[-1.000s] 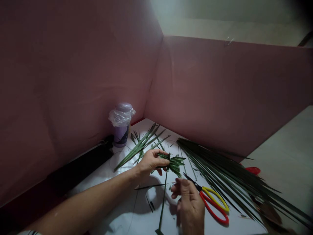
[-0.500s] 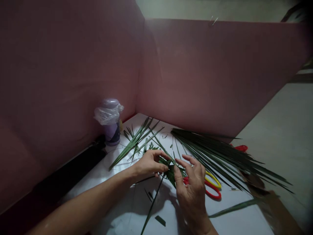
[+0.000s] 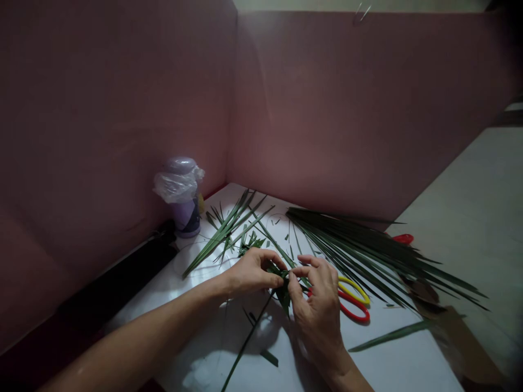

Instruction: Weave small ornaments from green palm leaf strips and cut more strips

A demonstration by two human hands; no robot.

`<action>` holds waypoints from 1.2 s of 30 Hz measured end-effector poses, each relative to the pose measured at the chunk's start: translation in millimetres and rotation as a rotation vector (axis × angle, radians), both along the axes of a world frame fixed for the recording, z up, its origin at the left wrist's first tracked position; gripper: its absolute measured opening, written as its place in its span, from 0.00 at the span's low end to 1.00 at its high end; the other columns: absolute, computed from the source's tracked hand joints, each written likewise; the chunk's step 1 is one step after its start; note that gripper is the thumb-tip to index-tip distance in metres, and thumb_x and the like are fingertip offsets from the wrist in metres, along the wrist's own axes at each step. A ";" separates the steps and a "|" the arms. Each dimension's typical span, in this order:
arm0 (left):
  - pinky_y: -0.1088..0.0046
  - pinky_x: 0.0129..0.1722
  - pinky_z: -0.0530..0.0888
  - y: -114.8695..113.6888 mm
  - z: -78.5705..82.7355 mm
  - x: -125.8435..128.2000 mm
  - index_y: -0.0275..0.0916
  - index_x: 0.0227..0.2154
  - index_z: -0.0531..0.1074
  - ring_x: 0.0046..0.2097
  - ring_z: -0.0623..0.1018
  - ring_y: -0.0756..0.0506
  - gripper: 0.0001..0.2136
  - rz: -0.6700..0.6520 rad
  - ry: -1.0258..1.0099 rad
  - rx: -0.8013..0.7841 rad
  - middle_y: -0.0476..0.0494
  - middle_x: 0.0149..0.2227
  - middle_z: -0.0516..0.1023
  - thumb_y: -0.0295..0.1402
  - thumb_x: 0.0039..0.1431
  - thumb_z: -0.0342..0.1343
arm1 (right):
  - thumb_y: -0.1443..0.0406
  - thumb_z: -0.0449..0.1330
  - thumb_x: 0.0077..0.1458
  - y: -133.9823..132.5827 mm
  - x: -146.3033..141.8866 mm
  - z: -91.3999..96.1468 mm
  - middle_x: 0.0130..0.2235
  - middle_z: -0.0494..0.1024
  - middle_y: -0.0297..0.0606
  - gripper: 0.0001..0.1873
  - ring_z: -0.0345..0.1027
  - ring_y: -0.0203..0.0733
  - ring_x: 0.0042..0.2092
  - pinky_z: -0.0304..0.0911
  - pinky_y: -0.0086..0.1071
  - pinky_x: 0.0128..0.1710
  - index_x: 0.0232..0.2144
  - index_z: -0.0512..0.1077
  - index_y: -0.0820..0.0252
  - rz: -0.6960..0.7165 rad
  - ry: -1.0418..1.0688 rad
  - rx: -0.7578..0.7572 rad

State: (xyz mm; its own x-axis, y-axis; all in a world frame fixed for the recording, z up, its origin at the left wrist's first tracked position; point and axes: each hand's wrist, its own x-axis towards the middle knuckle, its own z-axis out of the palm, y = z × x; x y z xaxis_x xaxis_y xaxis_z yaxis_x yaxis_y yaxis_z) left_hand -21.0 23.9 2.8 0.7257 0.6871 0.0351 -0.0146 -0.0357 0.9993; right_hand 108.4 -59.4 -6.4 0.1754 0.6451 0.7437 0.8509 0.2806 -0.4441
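My left hand (image 3: 252,270) and my right hand (image 3: 316,302) meet over a white sheet (image 3: 379,365), both pinching a small folded piece of green palm leaf (image 3: 283,287). The left fingers close on its left side. On the other side, my right thumb and forefinger pinch its upper edge. A long thin leaf strip (image 3: 245,344) trails from the piece toward me. Red and yellow scissors (image 3: 354,301) lie just right of my right hand, partly hidden by it.
A sheaf of long dark green leaves (image 3: 368,253) fans out to the right. Shorter cut leaves (image 3: 229,228) lie behind my hands. A purple bottle with plastic wrap (image 3: 183,196) stands in the corner of pink partition walls. A loose leaf (image 3: 392,335) lies at right.
My right hand has come up from beside the scissors to the folded leaf piece and pinched it. The view has tilted downward slightly.
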 end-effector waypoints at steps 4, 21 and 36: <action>0.79 0.18 0.62 -1.1 -1.4 2.1 0.34 0.29 0.70 0.17 0.64 0.54 0.09 0.012 0.009 -0.013 0.55 0.15 0.64 0.28 0.41 0.58 | 0.68 0.54 0.51 0.8 0.7 -2.3 0.40 0.68 0.43 0.03 0.56 0.48 0.48 0.54 0.46 0.48 0.26 0.65 0.59 -0.025 -0.044 0.008; 0.80 0.22 0.61 -2.8 -3.1 2.7 0.34 0.27 0.69 0.24 0.66 0.54 0.07 0.118 0.049 0.206 0.51 0.22 0.67 0.31 0.43 0.58 | 0.68 0.54 0.51 -0.7 -1.0 -1.3 0.38 0.69 0.40 0.02 0.59 0.48 0.46 0.56 0.47 0.46 0.27 0.66 0.58 0.012 -0.011 0.040; 0.80 0.23 0.63 -4.3 2.3 2.8 0.33 0.23 0.72 0.22 0.66 0.55 0.05 0.075 -0.029 0.058 0.52 0.19 0.68 0.29 0.42 0.58 | 0.67 0.54 0.52 1.2 -0.3 -2.0 0.37 0.70 0.40 0.03 0.60 0.47 0.45 0.56 0.46 0.46 0.30 0.68 0.57 0.055 0.007 0.027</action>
